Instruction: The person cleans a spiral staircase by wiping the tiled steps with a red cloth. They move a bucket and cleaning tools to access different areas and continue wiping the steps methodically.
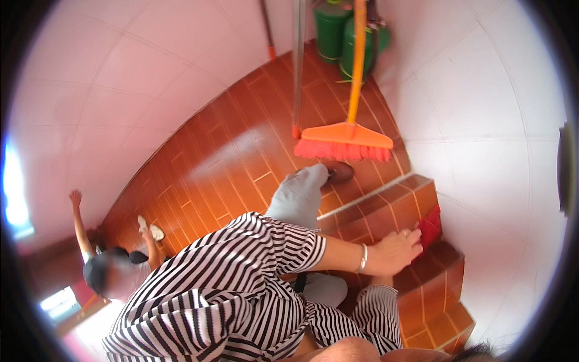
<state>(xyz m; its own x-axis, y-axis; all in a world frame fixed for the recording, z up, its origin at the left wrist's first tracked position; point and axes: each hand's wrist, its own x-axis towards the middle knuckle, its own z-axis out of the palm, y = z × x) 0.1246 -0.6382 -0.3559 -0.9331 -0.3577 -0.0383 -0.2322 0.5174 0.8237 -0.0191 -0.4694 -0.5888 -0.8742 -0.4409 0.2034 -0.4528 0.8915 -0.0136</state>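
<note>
My left hand (396, 252), with a silver-coloured bracelet at the wrist, reaches over the tiled steps. Its fingertips are at the near edge of a red cloth (430, 227), which lies against the white wall on a step; whether they grip it is unclear. From the striped sleeve below, my right wrist (382, 281) shows in part; the left hand hides the rest. An orange broom (347, 135) with red bristles is upright beyond my grey-trousered knee (298, 194) and a dark shoe (340, 173).
Brown tiled steps (398, 203) rise along the white wall (488, 158). Green containers (332, 31) stand in the far corner. Near the broom is a metal pole (298, 68), and a thinner pole (267, 27) leans at the wall. At left is another person in a dark cap (95, 271), one arm raised.
</note>
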